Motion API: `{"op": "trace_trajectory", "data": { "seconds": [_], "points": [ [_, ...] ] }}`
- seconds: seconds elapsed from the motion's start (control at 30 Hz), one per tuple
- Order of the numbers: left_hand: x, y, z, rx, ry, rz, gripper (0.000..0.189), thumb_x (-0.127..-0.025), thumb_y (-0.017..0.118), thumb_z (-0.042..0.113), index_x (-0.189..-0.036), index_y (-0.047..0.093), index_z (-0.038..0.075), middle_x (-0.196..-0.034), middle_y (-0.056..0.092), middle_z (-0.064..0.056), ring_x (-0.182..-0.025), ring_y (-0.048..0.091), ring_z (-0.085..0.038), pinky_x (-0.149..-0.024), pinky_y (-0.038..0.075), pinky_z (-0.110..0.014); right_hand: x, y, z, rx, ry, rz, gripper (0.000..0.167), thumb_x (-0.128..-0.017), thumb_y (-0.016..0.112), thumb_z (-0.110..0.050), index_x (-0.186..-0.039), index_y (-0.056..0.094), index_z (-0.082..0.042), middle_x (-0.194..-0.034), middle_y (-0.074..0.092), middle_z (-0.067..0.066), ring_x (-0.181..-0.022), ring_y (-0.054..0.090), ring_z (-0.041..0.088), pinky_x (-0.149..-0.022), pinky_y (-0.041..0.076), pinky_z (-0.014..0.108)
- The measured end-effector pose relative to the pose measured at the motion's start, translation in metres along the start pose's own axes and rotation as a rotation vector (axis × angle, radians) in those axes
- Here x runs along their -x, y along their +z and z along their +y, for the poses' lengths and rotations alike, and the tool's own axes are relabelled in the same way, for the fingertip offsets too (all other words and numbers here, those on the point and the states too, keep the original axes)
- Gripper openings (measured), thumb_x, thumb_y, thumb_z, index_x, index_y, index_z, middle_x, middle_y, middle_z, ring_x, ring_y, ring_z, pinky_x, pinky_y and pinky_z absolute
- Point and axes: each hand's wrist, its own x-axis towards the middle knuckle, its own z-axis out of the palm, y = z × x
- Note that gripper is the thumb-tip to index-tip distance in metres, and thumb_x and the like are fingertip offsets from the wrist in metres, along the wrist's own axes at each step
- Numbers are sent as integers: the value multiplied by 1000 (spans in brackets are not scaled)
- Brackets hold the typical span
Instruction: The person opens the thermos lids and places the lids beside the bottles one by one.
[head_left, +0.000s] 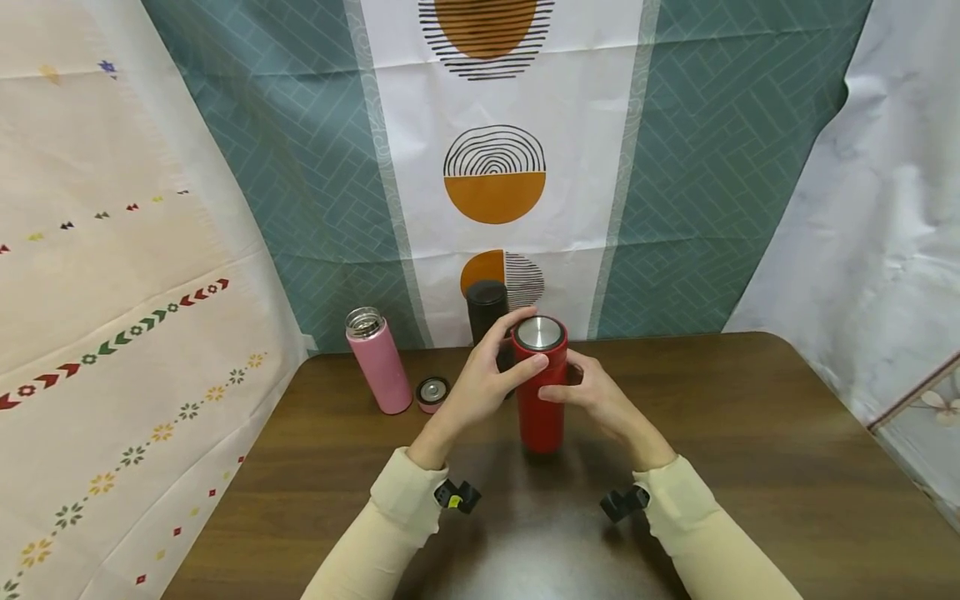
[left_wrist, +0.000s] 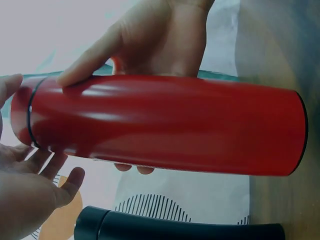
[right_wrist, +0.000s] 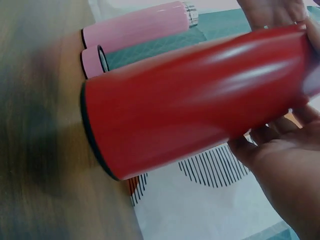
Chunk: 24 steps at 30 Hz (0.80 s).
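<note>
A red thermos (head_left: 542, 417) stands upright on the table in front of me, its lid (left_wrist: 21, 112) on top with a silver disc. My left hand (head_left: 483, 379) grips around that lid, thumb on the near side and fingers at the far side. From the right, my right hand (head_left: 603, 400) holds the upper body just below the dark seam; its thumb lies along the near side in the left wrist view. The right hand's other fingers are mostly hidden behind the thermos.
To the left stands a pink thermos (head_left: 380, 367) with its mouth uncovered, and a pink lid (head_left: 432, 393) lies beside it. Behind my left hand is a black thermos (head_left: 487, 307). Patterned cloth (head_left: 675, 208) hangs along the back of the brown table (head_left: 720, 433).
</note>
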Motion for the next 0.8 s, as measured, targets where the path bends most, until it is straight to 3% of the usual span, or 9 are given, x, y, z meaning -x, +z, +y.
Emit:
{"op": "trace_trajectory", "data": {
  "seconds": [0.1,0.37,0.6,0.8],
  "points": [
    [-1,-1,-1,41,-10,-23,70,-97,71,46,-157,43,25,-145,56,1,-129,55,-24,-103,51,-52,0,-2,-1,1,-10,-40,52,-90,73,-14,-137,59,1,-119,72,6,-108,66,27,-91,57,39],
    [-3,0,-1,148,-9,-83,72,-94,76,43,-156,45,24,-145,57,-1,-126,59,-21,-107,50,-44,2,-5,-5,-19,-13,-102,48,-89,72,-13,-134,61,0,-119,71,5,-108,66,29,-91,57,39],
    [-1,3,1,187,5,-54,70,-92,79,40,-153,51,20,-142,60,-4,-125,60,-23,-107,50,-44,5,-4,-7,-16,-49,-118,44,-90,73,-14,-131,63,-3,-117,72,6,-107,65,34,-90,58,39],
    [1,7,2,208,12,-25,68,-92,79,34,-152,52,16,-140,62,-5,-124,60,-25,-105,52,-44,9,-1,-8,28,-88,-81,48,-89,75,-16,-131,62,3,-113,74,4,-101,69,26,-88,59,36]
  ]
}}
